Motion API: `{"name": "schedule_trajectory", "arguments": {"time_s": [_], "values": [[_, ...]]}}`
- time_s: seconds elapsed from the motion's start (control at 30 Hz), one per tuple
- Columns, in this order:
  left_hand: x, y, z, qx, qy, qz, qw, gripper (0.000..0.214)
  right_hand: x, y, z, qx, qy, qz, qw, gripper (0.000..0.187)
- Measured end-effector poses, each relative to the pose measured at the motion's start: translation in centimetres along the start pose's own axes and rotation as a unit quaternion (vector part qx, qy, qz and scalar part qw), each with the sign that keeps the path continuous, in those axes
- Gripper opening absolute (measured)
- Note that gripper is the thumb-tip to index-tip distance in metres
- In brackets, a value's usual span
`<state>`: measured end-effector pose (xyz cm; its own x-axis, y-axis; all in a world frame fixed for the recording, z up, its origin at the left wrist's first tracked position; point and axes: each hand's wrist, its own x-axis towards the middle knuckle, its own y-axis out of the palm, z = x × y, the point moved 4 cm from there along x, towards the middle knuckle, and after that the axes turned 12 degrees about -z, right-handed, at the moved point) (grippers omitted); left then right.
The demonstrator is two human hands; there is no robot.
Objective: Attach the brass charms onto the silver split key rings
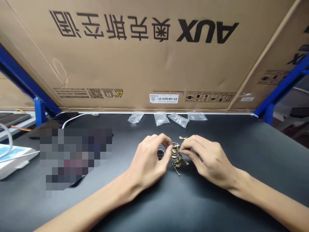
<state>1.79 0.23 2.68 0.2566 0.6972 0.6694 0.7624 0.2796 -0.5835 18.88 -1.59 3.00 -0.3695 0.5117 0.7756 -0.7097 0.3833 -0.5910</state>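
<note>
At the middle of the dark tabletop lies a cluster of small bronze-coloured metal pieces (178, 159), some shaped like little keys or charms. From the left, my left hand (152, 158) pinches thumb and forefinger at the cluster's edge, on a thin metal ring. A round metal ring (161, 154) shows inside the curve of those fingers. My right hand (210, 158) is closed in a pinch at the cluster's right side, and its fingertips hide what is between them. One bronze piece (182, 138) sticks out beyond the right fingers.
Several clear plastic bags (161, 118) lie along the back edge, before a large upside-down cardboard box (154, 64). A blurred-out item (77, 158) is at left, near a white cable (74, 118) and a white box (14, 161). Blue frame posts (277, 88) flank the table.
</note>
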Motion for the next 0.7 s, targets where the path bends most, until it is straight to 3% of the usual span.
{"name": "schedule_trajectory", "arguments": {"time_s": [0.1,0.2,0.47,0.7], "values": [[0.1,0.0,-0.4,0.006,0.064,0.0,0.998,0.015,-0.2,0.3,-0.2,-0.014,0.004,0.005,1.0,0.011],[0.1,-0.2,-0.8,0.016,0.125,-0.008,0.992,0.01,-0.2,0.3,-0.4,-0.02,0.01,0.007,1.0,0.012],[0.1,-0.5,-0.4,-0.016,-0.029,-0.051,0.998,0.012,0.1,-0.2,0.4,-0.061,-0.087,-0.034,0.994,0.012],[-0.1,-0.2,0.1,-0.049,-0.116,-0.069,0.99,0.016,-0.4,-0.2,0.9,-0.074,-0.137,-0.068,0.985,0.011]]}}
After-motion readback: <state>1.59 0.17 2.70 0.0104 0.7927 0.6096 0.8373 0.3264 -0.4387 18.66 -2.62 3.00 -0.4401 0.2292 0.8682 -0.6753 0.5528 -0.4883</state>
